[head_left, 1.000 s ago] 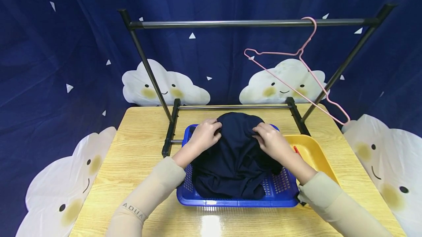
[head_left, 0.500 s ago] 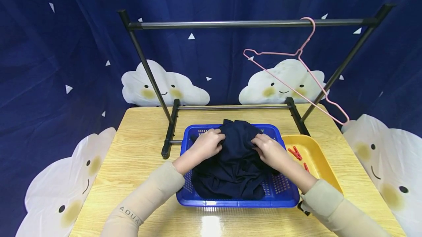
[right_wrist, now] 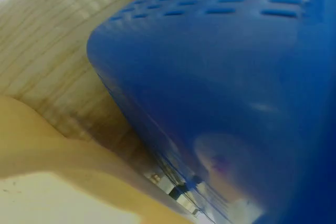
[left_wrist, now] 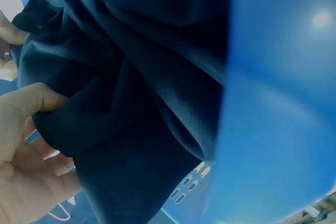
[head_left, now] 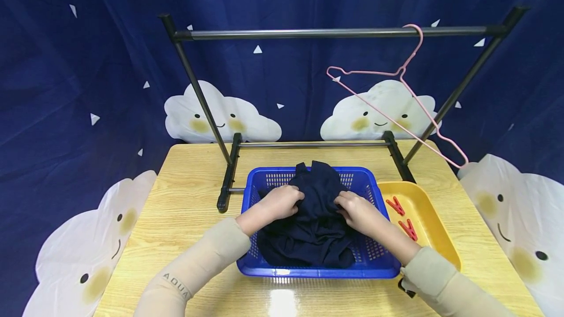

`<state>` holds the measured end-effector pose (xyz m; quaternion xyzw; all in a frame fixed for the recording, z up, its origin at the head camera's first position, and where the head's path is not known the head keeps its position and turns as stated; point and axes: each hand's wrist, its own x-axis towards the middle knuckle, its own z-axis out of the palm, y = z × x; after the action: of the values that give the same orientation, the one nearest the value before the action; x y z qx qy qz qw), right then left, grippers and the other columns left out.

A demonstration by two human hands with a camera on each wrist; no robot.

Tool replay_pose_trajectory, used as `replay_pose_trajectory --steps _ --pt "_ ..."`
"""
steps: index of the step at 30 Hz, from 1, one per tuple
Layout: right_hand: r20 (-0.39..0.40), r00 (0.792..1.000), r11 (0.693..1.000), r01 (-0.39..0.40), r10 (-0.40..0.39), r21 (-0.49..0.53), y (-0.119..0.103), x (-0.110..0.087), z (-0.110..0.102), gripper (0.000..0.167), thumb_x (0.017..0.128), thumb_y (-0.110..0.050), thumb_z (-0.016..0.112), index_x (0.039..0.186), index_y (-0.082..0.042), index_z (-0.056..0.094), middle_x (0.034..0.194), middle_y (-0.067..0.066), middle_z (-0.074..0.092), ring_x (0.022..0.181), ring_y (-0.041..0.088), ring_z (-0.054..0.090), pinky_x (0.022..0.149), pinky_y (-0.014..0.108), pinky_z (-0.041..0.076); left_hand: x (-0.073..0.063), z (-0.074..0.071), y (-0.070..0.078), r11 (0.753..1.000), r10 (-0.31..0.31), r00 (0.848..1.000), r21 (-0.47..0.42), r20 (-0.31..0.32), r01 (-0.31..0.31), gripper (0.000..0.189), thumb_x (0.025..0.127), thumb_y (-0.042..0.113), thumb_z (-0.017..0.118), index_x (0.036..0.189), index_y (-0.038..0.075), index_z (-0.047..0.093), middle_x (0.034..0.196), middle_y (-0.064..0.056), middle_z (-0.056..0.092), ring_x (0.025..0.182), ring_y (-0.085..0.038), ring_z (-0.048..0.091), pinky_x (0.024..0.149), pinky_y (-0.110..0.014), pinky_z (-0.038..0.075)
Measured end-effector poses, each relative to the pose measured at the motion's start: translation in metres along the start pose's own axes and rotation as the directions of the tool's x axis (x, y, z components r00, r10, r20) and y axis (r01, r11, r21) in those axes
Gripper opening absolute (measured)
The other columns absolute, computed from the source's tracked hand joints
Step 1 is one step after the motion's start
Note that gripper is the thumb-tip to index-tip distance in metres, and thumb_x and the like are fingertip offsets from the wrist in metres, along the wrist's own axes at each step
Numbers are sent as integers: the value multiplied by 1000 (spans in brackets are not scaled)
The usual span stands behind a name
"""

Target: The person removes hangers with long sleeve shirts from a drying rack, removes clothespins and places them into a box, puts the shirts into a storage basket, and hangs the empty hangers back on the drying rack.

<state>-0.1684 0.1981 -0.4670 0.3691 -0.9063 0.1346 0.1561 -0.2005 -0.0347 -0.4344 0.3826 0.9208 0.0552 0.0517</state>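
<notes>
A crumpled dark navy cloth (head_left: 315,229), which looks like a garment, lies in a blue perforated basket (head_left: 317,273), its upper part lifted between both hands. My left hand (head_left: 283,201) pinches the cloth on its left side; in the left wrist view the thumb and fingers of the left hand (left_wrist: 31,145) hold a fold. On the cloth's right side, my right hand (head_left: 356,211) pinches it with bent fingers. The right wrist view shows only the outside of the basket (right_wrist: 210,77), not the hand. What kind of garment it is cannot be made out.
Behind the basket stands a black rack (head_left: 291,34) with a pink hanger (head_left: 402,71) hooked on its bar at the right. A yellow tray (head_left: 434,224) with red clothespins (head_left: 409,230) sits right of the basket on the wooden table (head_left: 176,199).
Both hands have come down and nearer with the cloth, and its raised top has sunk. More of the basket's back wall and the red clothespins now show.
</notes>
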Motion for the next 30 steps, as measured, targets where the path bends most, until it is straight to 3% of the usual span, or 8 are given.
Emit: replay_pose_trajectory --steps 8,13,17,21,23,26,30 --pt "73 997 1000 -17 16 18 -1 -4 10 17 70 4 71 81 -4 61 75 2 53 69 17 55 63 32 48 4 10 1 1000 -4 991 15 135 2 17 83 10 64 99 12 67 91 -4 62 88 -16 60 76 -28 49" --pt "121 992 1000 -16 17 -11 -1 -8 17 18 69 3 71 82 -5 62 77 2 55 72 19 57 65 34 49 6 12 5 997 -53 970 70 236 38 30 87 13 60 117 16 62 112 -8 57 102 -22 57 82 -32 48" --pt "72 997 997 22 -17 -70 1 -10 25 22 64 2 74 80 -8 62 80 1 54 75 19 55 71 39 45 6 13 8 990 -103 949 119 299 70 36 89 21 58 125 20 56 131 -6 44 116 -25 47 84 -37 48" --pt "-2 999 997 37 -37 -64 5 -12 31 25 60 1 76 77 -10 62 97 8 54 91 27 53 82 47 42 6 15 8 986 -140 922 131 360 98 43 91 29 56 133 23 48 147 2 28 129 -25 34 90 -42 45" --pt "6 1000 999 20 -20 -33 6 -12 33 26 62 1 76 80 -10 62 111 15 54 103 36 51 87 52 40 7 16 7 985 -157 904 134 397 112 47 91 33 54 136 25 44 150 5 21 133 -24 29 94 -45 41" --pt "79 997 1000 -17 17 -1 6 -14 36 29 67 0 74 91 -7 58 126 22 50 110 46 49 89 56 39 8 18 6 982 -180 872 128 456 135 51 91 36 52 139 27 37 151 8 16 136 -22 24 99 -46 36" --pt "202 977 996 -81 74 27 7 -17 39 37 78 -4 67 111 -1 51 131 24 46 107 49 50 89 56 40 9 24 1 981 -194 834 111 517 159 55 93 38 48 143 28 28 152 9 14 137 -20 20 104 -42 30"
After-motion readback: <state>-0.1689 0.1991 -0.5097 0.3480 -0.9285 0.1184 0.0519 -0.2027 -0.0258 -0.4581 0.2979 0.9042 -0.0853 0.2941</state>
